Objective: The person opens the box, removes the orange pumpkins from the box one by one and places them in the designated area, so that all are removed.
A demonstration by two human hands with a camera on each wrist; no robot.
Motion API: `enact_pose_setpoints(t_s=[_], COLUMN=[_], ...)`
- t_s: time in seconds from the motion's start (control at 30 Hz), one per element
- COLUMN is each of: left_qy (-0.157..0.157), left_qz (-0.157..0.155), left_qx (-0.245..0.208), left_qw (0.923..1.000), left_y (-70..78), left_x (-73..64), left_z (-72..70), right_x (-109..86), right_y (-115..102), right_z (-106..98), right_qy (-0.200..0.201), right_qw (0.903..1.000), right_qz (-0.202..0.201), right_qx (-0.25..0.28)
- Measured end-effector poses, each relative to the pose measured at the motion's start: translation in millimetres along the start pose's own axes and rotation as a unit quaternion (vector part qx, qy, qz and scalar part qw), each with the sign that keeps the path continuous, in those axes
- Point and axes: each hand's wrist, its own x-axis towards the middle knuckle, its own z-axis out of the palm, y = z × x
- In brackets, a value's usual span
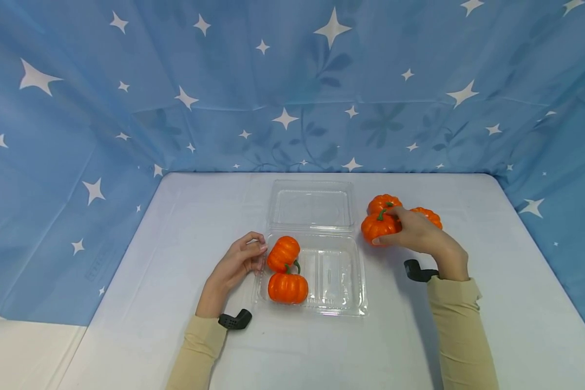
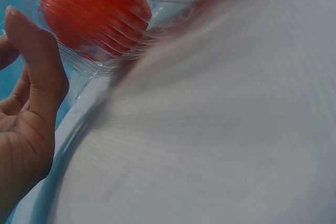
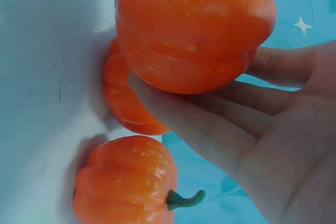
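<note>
My right hand (image 1: 414, 230) grips a small orange toy pumpkin (image 1: 377, 230) with a green stem, its thumb and fingers on either side. In the right wrist view, that pumpkin (image 3: 194, 30) fills the top, in front of two others. A clear plastic clamshell box (image 1: 338, 276) lies with its lid folded back. Two toy pumpkins, one at the back (image 1: 284, 253) and one at the front (image 1: 287, 288), sit in its left part, stems close together. At the box's left edge, my left hand (image 1: 239, 260) touches the side with loosely bent fingers.
Beyond the held pumpkin are two more toy pumpkins, one behind it (image 1: 383, 202) and one partly hidden by my right hand (image 1: 428, 216). The transparent lid (image 1: 312, 208) lies flat toward the white table's (image 1: 195, 211) back edge. A blue star-patterned curtain (image 1: 253, 81) hangs behind.
</note>
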Motion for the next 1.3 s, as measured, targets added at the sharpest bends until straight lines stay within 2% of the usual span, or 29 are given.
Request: enact_pose_setpoints(t_s=[0.47, 0.73, 1.07, 1.3], left_qy=[-0.014, -0.011, 0.003, -0.005], left_qz=[0.008, 0.007, -0.001, 0.005], left_qx=[-0.004, -0.003, 0.001, 0.0], left_qw=[0.9999, 0.9999, 1.0, 1.0], left_y=[-0.4, -0.1, -0.2, -1.7], left_x=[2.1, 0.4, -1.0, -0.6], left_z=[-1.4, -1.1, 0.1, -1.6], right_x=[10.1, 10.3, 11.5, 11.8], right_y=[7, 16, 11, 9], right_z=[6, 10, 14, 14], right_qy=[-0.018, -0.048, -0.056, -0.058], right_qw=[0.9989, 0.9964, 0.9946, 0.9942], right_qz=[0.04, 0.058, 0.086, 0.09], right_qx=[-0.019, -0.038, -0.018, -0.011])
